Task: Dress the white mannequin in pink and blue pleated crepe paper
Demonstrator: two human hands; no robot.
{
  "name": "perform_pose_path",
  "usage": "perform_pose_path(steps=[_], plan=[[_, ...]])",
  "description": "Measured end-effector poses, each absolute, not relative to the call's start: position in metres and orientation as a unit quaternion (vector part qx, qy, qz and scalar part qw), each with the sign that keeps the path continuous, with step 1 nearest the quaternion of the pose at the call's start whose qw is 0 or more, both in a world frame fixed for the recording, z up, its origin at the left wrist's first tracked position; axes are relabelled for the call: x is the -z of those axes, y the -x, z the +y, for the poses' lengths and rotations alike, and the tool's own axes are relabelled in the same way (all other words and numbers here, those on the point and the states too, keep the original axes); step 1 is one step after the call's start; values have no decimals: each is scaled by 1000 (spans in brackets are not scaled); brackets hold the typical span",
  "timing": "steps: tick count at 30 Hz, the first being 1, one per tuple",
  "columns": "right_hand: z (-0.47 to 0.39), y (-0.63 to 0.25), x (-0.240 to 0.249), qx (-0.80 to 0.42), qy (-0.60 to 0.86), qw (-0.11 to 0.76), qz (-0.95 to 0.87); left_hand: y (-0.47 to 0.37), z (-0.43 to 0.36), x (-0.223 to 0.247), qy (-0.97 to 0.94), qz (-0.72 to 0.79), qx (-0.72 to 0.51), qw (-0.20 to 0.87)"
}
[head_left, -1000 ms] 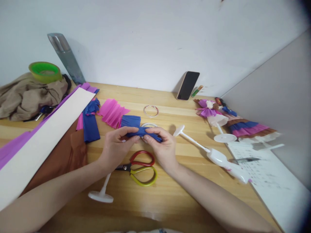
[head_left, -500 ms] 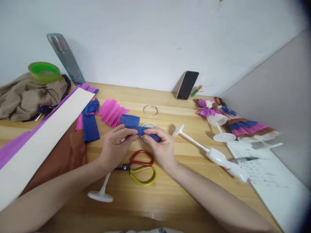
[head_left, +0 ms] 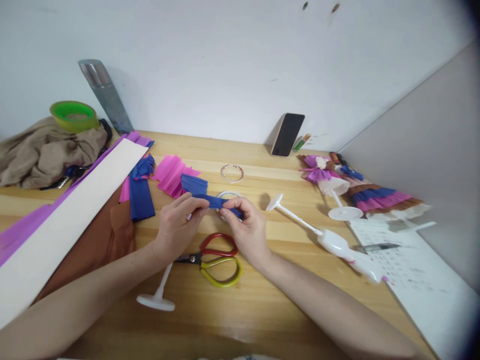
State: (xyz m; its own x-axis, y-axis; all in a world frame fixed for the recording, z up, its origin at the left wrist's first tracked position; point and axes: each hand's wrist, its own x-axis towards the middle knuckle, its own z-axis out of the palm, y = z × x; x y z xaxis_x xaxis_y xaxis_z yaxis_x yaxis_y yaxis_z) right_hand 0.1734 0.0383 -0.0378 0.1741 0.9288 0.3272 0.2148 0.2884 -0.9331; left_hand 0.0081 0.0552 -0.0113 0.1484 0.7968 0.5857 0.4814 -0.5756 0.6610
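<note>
The left hand point(head_left: 179, 223) and the right hand point(head_left: 246, 225) are grasping the blue strip point(head_left: 215, 202), which is held between them, above the tabletop point(head_left: 277, 310). Lower in the view lie the scissors point(head_left: 201, 254), having one red and one yellow handle, and just beside is a white stand point(head_left: 156, 302).

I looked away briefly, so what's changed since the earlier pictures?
The left hand has shifted slightly left, away from the right hand, baring more of the blue crepe paper strip between them. Both hands still pinch it. The scissors, phone and pink crepe paper stayed put.
</note>
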Motion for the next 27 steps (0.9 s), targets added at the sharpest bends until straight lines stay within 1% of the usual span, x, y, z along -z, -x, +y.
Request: perform_pose_path(steps=[7,12,15,21,27], plan=[[40,-170,34,-380,491,591,-516,-11,55,13,-685,501,-470,244],[40,-170,29,-365,499,597,-511,-12,56,10,-600,501,-489,387],[40,-171,26,-372,493,594,-515,-12,56,9,-558,497,-495,443],[39,-172,23,-388,478,604,-506,-13,56,9,-538,482,-511,466],[40,-172,26,-393,468,611,-504,-13,55,0,-526,492,-495,486]])
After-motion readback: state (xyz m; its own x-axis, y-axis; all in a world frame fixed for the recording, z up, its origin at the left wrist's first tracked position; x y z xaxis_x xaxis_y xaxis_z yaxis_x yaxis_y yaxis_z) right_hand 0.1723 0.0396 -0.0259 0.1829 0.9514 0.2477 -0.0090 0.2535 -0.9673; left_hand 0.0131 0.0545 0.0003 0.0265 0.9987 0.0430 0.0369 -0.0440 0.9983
